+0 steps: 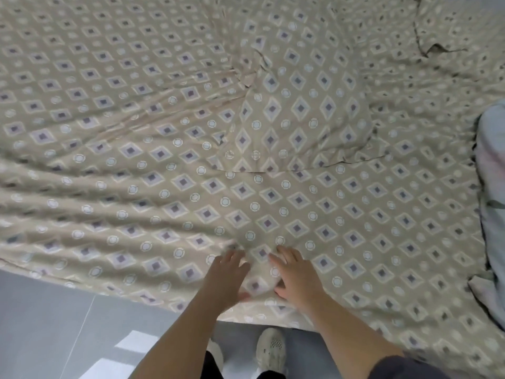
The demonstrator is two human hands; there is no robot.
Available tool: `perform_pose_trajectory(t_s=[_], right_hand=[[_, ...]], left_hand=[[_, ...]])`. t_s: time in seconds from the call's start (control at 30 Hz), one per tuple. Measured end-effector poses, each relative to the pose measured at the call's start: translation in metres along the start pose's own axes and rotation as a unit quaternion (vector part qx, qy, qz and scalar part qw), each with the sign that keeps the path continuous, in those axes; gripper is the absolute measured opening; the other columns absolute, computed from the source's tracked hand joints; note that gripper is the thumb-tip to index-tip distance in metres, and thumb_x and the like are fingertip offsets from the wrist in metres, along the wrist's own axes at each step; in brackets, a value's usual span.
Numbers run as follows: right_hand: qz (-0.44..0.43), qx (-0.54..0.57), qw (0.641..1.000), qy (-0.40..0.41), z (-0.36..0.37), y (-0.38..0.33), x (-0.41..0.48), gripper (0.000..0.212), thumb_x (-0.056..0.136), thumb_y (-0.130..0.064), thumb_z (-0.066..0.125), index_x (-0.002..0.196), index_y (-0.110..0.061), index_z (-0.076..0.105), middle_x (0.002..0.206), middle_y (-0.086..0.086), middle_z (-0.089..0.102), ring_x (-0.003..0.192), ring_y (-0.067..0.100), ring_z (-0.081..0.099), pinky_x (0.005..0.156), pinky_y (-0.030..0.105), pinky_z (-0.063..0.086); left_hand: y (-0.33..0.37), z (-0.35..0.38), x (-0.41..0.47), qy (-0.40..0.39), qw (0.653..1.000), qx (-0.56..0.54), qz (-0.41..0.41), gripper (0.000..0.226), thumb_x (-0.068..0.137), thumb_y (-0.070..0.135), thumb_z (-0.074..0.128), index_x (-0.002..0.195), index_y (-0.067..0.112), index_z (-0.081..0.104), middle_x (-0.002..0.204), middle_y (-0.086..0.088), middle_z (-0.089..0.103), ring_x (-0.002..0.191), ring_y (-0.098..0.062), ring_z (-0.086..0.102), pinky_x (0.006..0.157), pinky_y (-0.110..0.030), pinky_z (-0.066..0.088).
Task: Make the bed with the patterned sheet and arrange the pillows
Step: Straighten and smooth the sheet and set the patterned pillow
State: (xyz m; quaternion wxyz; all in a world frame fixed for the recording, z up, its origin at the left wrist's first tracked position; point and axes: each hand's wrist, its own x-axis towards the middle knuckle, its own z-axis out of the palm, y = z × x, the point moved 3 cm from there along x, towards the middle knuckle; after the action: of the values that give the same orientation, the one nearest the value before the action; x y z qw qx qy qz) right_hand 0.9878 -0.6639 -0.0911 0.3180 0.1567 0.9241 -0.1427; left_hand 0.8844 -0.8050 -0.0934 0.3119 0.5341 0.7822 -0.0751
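The patterned sheet, beige with purple diamonds and pale circles, covers the whole bed. Long wrinkles run across its left half. A pillow in the same pattern lies on it at the centre, and a second matching pillow sits at the far right corner. My left hand and my right hand lie flat on the sheet near the bed's front edge, palms down, fingers spread, a narrow fold of sheet between them. Neither hand grips anything.
A pale blue-grey bundle of bedding lies along the right edge of the bed. Grey floor tiles show at the lower left. My shoe stands on the floor just below the bed's edge.
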Motion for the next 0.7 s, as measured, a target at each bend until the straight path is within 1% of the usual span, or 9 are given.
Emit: perform_pose_trajectory(t_s=[0.1, 0.2, 0.23, 0.27, 0.33, 0.4, 0.53, 0.6, 0.7], right_hand=[[-0.051, 0.004, 0.998, 0.040, 0.019, 0.014, -0.015, 0.050, 0.068, -0.058, 0.057, 0.107, -0.026, 0.059, 0.121, -0.003, 0.051, 0.111, 0.020, 0.053, 0.078, 0.036, 0.050], [-0.071, -0.036, 0.996, 0.038, 0.045, 0.029, -0.039, 0.033, 0.054, -0.046, 0.074, 0.077, -0.027, 0.059, 0.088, -0.007, 0.054, 0.077, 0.015, 0.058, 0.057, 0.028, 0.048], [-0.069, -0.031, 0.996, 0.041, 0.050, 0.035, -0.043, 0.030, 0.053, -0.040, 0.079, 0.073, -0.028, 0.060, 0.081, -0.009, 0.056, 0.071, 0.014, 0.058, 0.054, 0.027, 0.047], [-0.062, -0.014, 0.997, 0.048, 0.051, 0.039, -0.046, 0.026, 0.058, -0.035, 0.081, 0.072, -0.027, 0.061, 0.078, -0.009, 0.058, 0.069, 0.014, 0.059, 0.054, 0.027, 0.047], [-0.047, 0.065, 0.996, 0.025, 0.051, 0.043, -0.049, 0.007, 0.080, -0.023, 0.067, 0.082, -0.019, 0.063, 0.084, -0.004, 0.062, 0.076, 0.019, 0.060, 0.064, 0.032, 0.047], [-0.030, 0.137, 0.990, -0.020, 0.055, 0.042, -0.052, 0.013, 0.091, -0.016, 0.049, 0.095, -0.012, 0.061, 0.092, -0.001, 0.058, 0.083, 0.021, 0.055, 0.073, 0.032, 0.043], [-0.025, 0.182, 0.981, -0.061, 0.065, 0.033, -0.060, 0.020, 0.094, -0.014, 0.045, 0.102, -0.011, 0.062, 0.094, 0.001, 0.057, 0.083, 0.012, 0.044, 0.073, 0.025, 0.033], [0.008, 0.195, 0.980, -0.039, 0.066, 0.037, -0.061, 0.017, 0.092, -0.016, 0.045, 0.098, -0.013, 0.062, 0.092, 0.001, 0.058, 0.082, 0.015, 0.048, 0.072, 0.027, 0.038], [0.092, 0.232, 0.966, 0.065, 0.067, 0.052, -0.074, 0.009, 0.086, -0.026, 0.055, 0.084, -0.020, 0.050, 0.079, -0.008, 0.050, 0.076, 0.014, 0.049, 0.070, 0.028, 0.041]], left_hand=[[0.020, 0.024, 0.007, 0.024, 0.994, 0.052, 0.092, 0.053, 0.046, 0.069, 0.071, 0.082, 0.030, 0.067, 0.097, 0.005, 0.062, 0.093, -0.018, 0.060, 0.074, -0.031, 0.052], [0.034, 0.023, 0.010, 0.025, 0.994, 0.024, 0.099, 0.032, 0.052, 0.045, 0.084, 0.074, 0.029, 0.068, 0.081, 0.008, 0.062, 0.079, -0.015, 0.062, 0.065, -0.026, 0.048], [0.034, 0.020, 0.011, 0.003, 0.997, -0.005, 0.082, 0.023, 0.065, 0.038, 0.081, 0.081, 0.026, 0.069, 0.085, 0.006, 0.064, 0.084, -0.017, 0.063, 0.070, -0.027, 0.047], [0.035, 0.016, 0.013, -0.009, 0.996, -0.033, 0.077, 0.017, 0.080, 0.031, 0.070, 0.094, 0.022, 0.069, 0.096, 0.003, 0.065, 0.095, -0.020, 0.062, 0.078, -0.029, 0.045], [0.032, 0.020, 0.017, -0.051, 0.995, -0.061, 0.056, 0.021, 0.094, 0.022, 0.052, 0.111, 0.019, 0.063, 0.116, 0.001, 0.061, 0.109, -0.023, 0.057, 0.087, -0.031, 0.041], [0.033, 0.021, 0.017, -0.102, 0.991, -0.077, 0.043, 0.020, 0.093, 0.021, 0.054, 0.110, 0.020, 0.064, 0.118, 0.002, 0.062, 0.110, -0.022, 0.057, 0.087, -0.030, 0.041], [0.043, 0.023, 0.018, -0.198, 0.979, -0.035, 0.035, 0.021, 0.091, 0.018, 0.058, 0.111, 0.018, 0.064, 0.119, -0.002, 0.063, 0.112, -0.023, 0.057, 0.084, -0.027, 0.036], [0.050, 0.020, 0.020, -0.171, 0.985, 0.014, 0.033, 0.020, 0.093, 0.015, 0.054, 0.111, 0.017, 0.063, 0.119, -0.002, 0.063, 0.111, -0.025, 0.058, 0.085, -0.031, 0.038], [0.060, 0.019, 0.015, -0.062, 0.994, 0.025, 0.092, 0.023, 0.091, 0.023, 0.050, 0.113, 0.018, 0.054, 0.117, 0.000, 0.057, 0.107, -0.022, 0.055, 0.087, -0.033, 0.040]])
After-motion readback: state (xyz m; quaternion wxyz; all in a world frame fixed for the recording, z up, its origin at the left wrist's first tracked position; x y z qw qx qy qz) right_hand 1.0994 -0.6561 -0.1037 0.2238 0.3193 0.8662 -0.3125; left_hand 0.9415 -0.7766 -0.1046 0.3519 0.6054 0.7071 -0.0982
